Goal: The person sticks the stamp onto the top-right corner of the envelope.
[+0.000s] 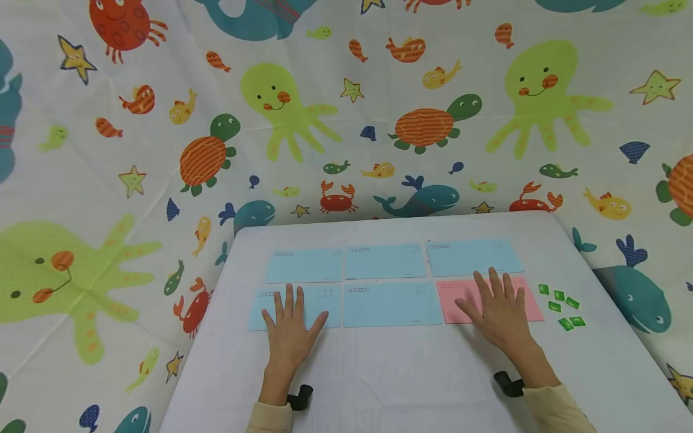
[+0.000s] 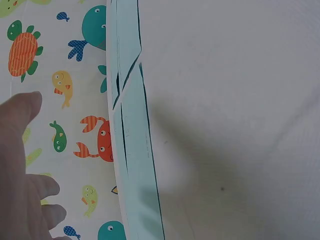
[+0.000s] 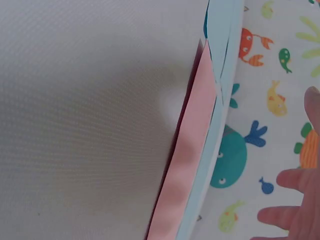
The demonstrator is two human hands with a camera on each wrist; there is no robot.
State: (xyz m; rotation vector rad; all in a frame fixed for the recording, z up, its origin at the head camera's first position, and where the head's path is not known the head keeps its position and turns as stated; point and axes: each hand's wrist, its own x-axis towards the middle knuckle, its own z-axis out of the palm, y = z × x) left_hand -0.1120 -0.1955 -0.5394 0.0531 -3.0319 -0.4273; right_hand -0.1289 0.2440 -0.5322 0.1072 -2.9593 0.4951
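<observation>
Fingers spread, my left hand [image 1: 290,328] hovers palm down over the front-left blue envelope [image 1: 257,316]. My right hand [image 1: 500,313] is likewise spread over the pink envelope [image 1: 455,304] at the front right. Neither hand holds anything. Between them lies another blue envelope [image 1: 392,307], and three more blue envelopes make up the back row, such as the middle one [image 1: 385,263]. In the left wrist view the fingers [image 2: 47,185] stand raised above the table. The right wrist view shows the pink envelope [image 3: 187,160] edge-on, with the fingers [image 3: 287,215] off to its right.
Several small green pieces [image 1: 554,306] are scattered right of the pink envelope. White cloth covers the table [image 1: 390,385]. A curtain [image 1: 373,132] printed with sea animals hangs behind and beside it. Black wrist cameras [image 1: 509,383] sit at both wrists.
</observation>
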